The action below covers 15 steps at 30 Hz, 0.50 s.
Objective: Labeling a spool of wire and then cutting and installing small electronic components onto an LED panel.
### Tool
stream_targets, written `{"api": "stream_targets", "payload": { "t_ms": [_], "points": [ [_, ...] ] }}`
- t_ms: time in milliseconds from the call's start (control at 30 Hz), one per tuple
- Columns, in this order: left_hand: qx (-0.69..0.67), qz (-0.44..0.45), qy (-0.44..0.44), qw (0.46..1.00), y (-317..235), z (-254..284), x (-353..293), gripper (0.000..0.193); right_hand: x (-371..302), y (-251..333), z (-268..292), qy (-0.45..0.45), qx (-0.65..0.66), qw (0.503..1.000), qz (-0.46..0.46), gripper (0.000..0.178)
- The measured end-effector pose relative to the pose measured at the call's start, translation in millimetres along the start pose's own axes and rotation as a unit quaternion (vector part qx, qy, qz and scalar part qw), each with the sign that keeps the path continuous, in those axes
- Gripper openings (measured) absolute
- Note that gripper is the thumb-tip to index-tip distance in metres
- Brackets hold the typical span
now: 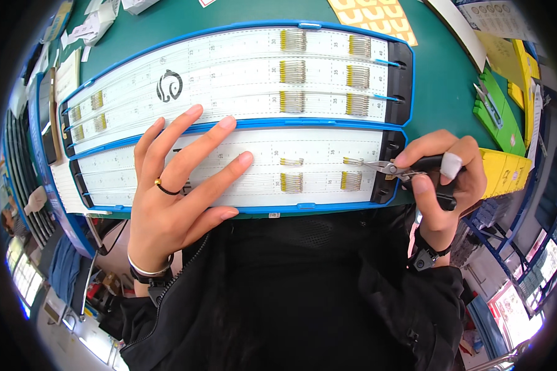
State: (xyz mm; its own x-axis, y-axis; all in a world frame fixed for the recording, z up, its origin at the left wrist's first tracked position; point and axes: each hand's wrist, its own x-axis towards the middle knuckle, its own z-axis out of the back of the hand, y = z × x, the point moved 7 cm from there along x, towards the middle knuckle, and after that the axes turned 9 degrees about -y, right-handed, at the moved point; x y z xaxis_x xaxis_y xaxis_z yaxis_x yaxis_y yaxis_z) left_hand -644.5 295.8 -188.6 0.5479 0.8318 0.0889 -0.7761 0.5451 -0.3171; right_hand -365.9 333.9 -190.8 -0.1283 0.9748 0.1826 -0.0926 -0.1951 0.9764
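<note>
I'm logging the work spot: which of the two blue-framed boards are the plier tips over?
The near board, closest to the person: the pliers in the right hand reach over its right end, and the left hand lies flat on it.

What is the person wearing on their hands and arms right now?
The left hand is bare, with a gold and black ring and white and black bands at the wrist. The right hand has white tape on one finger and a black wrist strap. Both sleeves are black.

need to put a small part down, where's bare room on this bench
Bare green mat shows right of the upper blue-framed tray, bordered by the green tool block, and a strip above that tray. Crowded: the near tray under the left hand, and its right end, where the right hand holds pliers.
</note>
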Motion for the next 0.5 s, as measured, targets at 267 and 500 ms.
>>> {"api": "stream_targets", "payload": {
  "t_ms": [267, 500],
  "points": [
    [-0.006, -0.009, 0.002, 1.0, 0, 1, 1, 0.055, 15, 17, -49, 0.077, 0.027, 0.995, 0.062, 0.039],
    [-0.016, -0.003, 0.01, 1.0, 2, 1, 2, 0.052, 18, 11, -59, 0.084, -0.001, 0.995, 0.056, 0.039]
  ]
}}
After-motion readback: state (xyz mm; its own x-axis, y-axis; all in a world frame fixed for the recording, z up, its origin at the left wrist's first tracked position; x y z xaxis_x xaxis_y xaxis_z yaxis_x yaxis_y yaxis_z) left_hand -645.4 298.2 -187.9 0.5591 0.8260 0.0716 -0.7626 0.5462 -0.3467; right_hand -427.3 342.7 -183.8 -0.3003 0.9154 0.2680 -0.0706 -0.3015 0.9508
